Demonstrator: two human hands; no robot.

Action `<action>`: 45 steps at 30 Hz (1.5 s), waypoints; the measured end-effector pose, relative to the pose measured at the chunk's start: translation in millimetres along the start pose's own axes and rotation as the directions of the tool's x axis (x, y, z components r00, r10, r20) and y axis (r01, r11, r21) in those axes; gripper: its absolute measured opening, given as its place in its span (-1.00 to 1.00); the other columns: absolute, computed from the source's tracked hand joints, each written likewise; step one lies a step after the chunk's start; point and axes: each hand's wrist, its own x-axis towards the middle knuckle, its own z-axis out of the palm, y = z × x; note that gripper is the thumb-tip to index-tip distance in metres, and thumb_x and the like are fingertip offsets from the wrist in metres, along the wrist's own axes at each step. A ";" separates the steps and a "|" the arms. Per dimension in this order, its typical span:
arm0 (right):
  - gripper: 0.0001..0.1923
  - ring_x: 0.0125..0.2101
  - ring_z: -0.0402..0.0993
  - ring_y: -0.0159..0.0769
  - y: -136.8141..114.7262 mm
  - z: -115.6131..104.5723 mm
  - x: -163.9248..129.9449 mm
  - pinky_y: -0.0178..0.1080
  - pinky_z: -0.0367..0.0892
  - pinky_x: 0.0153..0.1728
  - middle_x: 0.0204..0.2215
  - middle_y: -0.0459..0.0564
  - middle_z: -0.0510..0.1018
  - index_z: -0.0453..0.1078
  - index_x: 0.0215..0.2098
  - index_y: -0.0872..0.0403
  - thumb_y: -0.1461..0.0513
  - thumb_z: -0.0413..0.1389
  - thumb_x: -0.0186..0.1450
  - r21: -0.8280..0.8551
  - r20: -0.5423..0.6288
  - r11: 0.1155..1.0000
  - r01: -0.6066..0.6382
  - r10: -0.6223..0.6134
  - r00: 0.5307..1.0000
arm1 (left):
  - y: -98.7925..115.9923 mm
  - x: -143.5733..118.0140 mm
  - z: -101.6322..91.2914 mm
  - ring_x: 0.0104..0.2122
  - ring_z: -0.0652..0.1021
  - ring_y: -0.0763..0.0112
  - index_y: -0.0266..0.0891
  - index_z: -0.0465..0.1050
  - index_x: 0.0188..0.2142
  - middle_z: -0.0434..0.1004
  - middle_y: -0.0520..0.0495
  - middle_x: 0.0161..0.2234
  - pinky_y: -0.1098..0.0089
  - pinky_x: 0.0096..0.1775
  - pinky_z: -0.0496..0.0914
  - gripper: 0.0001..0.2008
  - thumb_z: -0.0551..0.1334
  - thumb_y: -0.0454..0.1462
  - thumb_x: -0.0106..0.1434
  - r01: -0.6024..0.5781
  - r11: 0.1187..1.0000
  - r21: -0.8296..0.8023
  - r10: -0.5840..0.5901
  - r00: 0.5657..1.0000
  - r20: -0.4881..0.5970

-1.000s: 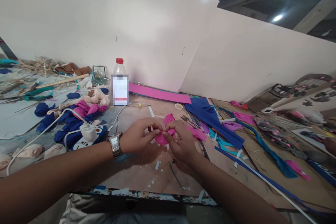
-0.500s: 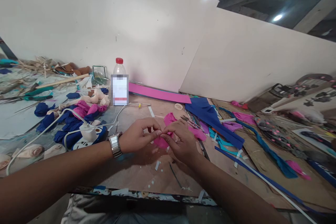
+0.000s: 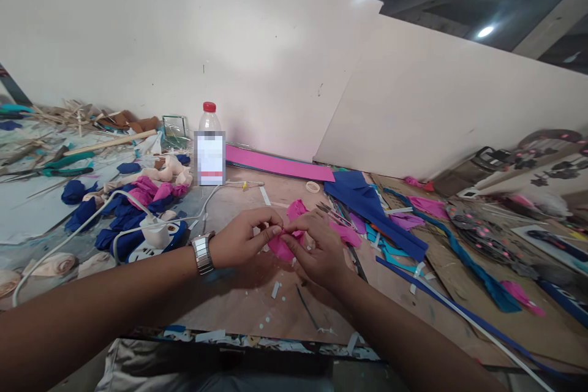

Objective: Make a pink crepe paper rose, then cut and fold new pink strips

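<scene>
A pink fabric piece [image 3: 281, 247] is pinched between both hands just above the wooden tabletop [image 3: 257, 300]. My left hand [image 3: 243, 237], with a metal watch on its wrist, grips the piece's left edge with thumb and fingertips. My right hand [image 3: 319, 248] holds the right side, its fingers curled over the folded fabric. More of the pink fabric [image 3: 294, 208] sticks up behind the fingers. Another loose pink scrap [image 3: 345, 234] lies just right of my right hand.
A red-capped plastic bottle [image 3: 210, 146] stands at the back. Blue and pink fabric bundles [image 3: 124, 208], a white power strip with cables [image 3: 154, 234] lie left. A pink sheet [image 3: 280, 165], blue fabric [image 3: 367, 202], scissors [image 3: 333, 211] and strips lie right.
The hands have stayed in place; my right fingers have shifted slightly over the pink piece, folding it a little tighter.
</scene>
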 end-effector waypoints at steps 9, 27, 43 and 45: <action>-0.95 -0.26 0.52 -0.21 2.8 0.6 -0.4 -0.11 0.29 -0.14 -0.33 -0.09 0.64 0.50 -0.25 -0.04 0.27 0.24 0.34 -0.024 0.005 0.999 -0.021 0.021 1.000 | 2.1 1.7 -0.8 -0.25 0.52 0.40 -0.23 0.54 -0.26 0.58 -0.03 -0.28 0.39 -0.15 0.36 -0.80 0.22 -0.17 0.39 0.035 0.996 0.077 -0.027 0.995 -0.097; -0.94 -0.31 0.52 -0.25 1.8 -0.7 0.9 -0.12 0.31 -0.17 -0.37 -0.10 0.63 0.47 -0.29 -0.02 0.25 0.26 0.32 -0.027 -0.044 1.000 -0.012 0.011 0.999 | 5.6 1.2 -3.4 -0.25 0.55 0.36 -0.25 0.57 -0.24 0.60 -0.11 -0.28 0.34 -0.15 0.40 -0.84 0.26 -0.21 0.36 -0.060 0.998 0.035 0.063 0.993 -0.103; -0.95 -0.33 0.51 -0.23 0.9 -2.4 1.4 -0.10 0.29 -0.16 -0.38 -0.09 0.62 0.47 -0.30 -0.02 0.25 0.22 0.34 -0.045 -0.027 0.999 -0.013 0.012 1.000 | 9.6 1.2 -3.8 -0.30 0.51 0.37 -0.26 0.54 -0.29 0.58 -0.07 -0.33 0.33 -0.18 0.38 -0.90 0.32 -0.25 0.28 -0.007 0.998 0.069 0.014 0.994 -0.105; -0.95 -0.32 0.50 -0.24 0.4 -2.5 1.8 -0.11 0.28 -0.16 -0.38 -0.09 0.62 0.46 -0.30 -0.02 0.25 0.22 0.34 -0.050 -0.028 0.999 -0.015 0.014 1.000 | 9.7 1.2 -3.7 -0.30 0.51 0.37 -0.26 0.53 -0.30 0.58 -0.07 -0.33 0.33 -0.18 0.38 -0.90 0.33 -0.25 0.27 0.002 0.998 0.070 0.005 0.995 -0.103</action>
